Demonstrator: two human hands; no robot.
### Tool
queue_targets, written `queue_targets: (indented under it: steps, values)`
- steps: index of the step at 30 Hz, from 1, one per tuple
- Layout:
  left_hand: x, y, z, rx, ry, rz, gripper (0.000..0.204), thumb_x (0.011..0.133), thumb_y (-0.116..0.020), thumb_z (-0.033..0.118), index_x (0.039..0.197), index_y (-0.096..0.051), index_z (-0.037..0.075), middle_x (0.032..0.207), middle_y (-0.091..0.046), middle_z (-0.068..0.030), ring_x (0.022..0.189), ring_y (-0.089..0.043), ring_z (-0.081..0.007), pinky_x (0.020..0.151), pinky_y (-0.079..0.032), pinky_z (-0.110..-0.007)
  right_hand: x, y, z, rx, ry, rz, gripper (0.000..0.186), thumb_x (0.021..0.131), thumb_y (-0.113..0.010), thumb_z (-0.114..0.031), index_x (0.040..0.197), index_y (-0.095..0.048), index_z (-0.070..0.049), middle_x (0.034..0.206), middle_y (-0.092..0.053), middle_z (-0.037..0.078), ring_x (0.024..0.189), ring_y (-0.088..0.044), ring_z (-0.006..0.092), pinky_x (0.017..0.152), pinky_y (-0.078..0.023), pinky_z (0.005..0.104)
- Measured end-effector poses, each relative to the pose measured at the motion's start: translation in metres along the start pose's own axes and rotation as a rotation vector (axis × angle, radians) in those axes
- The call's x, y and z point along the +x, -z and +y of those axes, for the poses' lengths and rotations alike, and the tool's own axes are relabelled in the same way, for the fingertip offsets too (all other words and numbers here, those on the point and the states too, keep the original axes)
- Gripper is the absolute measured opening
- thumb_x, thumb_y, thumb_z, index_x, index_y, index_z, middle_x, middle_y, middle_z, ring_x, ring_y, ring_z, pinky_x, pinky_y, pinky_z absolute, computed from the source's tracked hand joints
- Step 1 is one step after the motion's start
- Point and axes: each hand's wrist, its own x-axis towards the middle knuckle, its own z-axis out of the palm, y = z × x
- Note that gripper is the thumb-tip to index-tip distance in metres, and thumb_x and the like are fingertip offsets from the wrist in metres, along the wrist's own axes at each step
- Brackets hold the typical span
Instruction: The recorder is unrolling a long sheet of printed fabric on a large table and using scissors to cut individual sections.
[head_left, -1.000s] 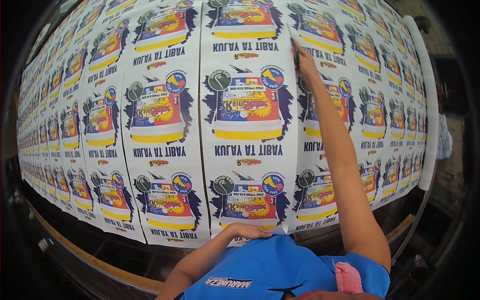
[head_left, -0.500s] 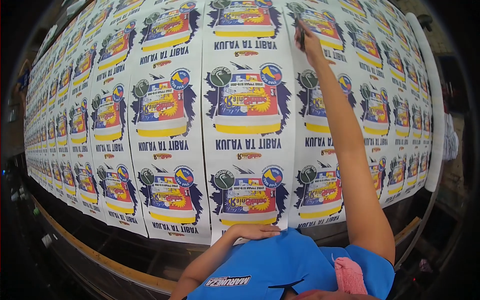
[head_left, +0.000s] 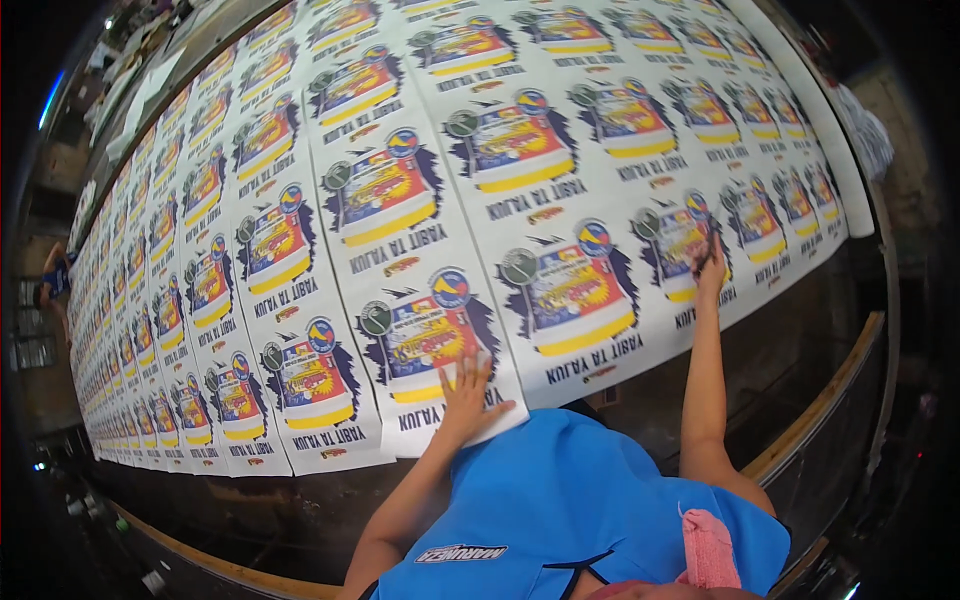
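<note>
A wide white printed sheet [head_left: 610, 200] with repeated colourful pictures covers the table, and long seams divide its left part into strips. My left hand [head_left: 466, 398] lies flat with spread fingers on the near end of one strip [head_left: 400, 425], close to my body. Farther right, my right hand [head_left: 711, 270] is closed around a slim dark tool [head_left: 711, 243], held over the sheet near its front edge. The tool's exact kind is too small to make out. Its tip is over one of the printed pictures.
A thick white roll edge [head_left: 800, 110] runs along the sheet's right end. A wooden rail [head_left: 815, 405] edges the dark table at the front. Another person [head_left: 55, 285] stands at the far left. White cloth or paper [head_left: 860, 135] is bundled beyond the right end.
My right hand has come back from the sheet's far side to near its front edge with the dark tool. My left hand has moved forward onto the strip, fingers spreading. The view has turned.
</note>
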Motion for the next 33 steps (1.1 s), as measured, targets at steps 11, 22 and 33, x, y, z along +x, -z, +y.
queue_targets:
  steps: [11, 22, 33]
  values:
    - [-0.002, -0.028, 0.027, 0.176, 0.114, 0.083, 0.107, 0.078, -0.073, 0.060, 0.159, -0.022, 0.012, 0.168, -0.014, -0.0125, 0.155, -0.008, -0.0339, 0.116, -0.002, -0.071, -0.199, 0.210, 0.102, 0.010, -0.106, -0.247, 0.051, 0.107, -0.047, -0.034, 0.153, -0.030, -0.019, 0.088, -0.061, 0.003, 0.061, -0.059, 0.0080, 0.045, -0.038, 0.0198]
    - [0.066, -0.064, 0.221, 0.151, -0.280, 0.128, 0.109, 0.078, -0.072, 0.059, 0.159, -0.020, 0.009, 0.167, -0.009, -0.0179, 0.155, -0.001, -0.0399, 0.112, -0.001, -0.076, -0.231, 0.184, 0.076, 0.058, -0.208, -0.945, 0.053, 0.100, -0.057, -0.031, 0.146, -0.041, -0.010, 0.083, -0.060, 0.003, 0.062, -0.058, 0.0100, 0.052, -0.039, 0.0222]
    - [0.089, -0.087, 0.272, 0.332, -0.319, 0.063, 0.121, 0.068, -0.086, 0.046, 0.158, -0.017, 0.005, 0.167, -0.007, -0.0182, 0.152, -0.005, -0.0469, 0.108, -0.008, -0.081, -0.250, 0.230, 0.090, 0.191, -0.388, -0.822, 0.051, 0.104, -0.050, -0.044, 0.145, -0.040, -0.015, 0.081, -0.063, 0.004, 0.057, -0.060, 0.0127, 0.047, -0.040, 0.0225]
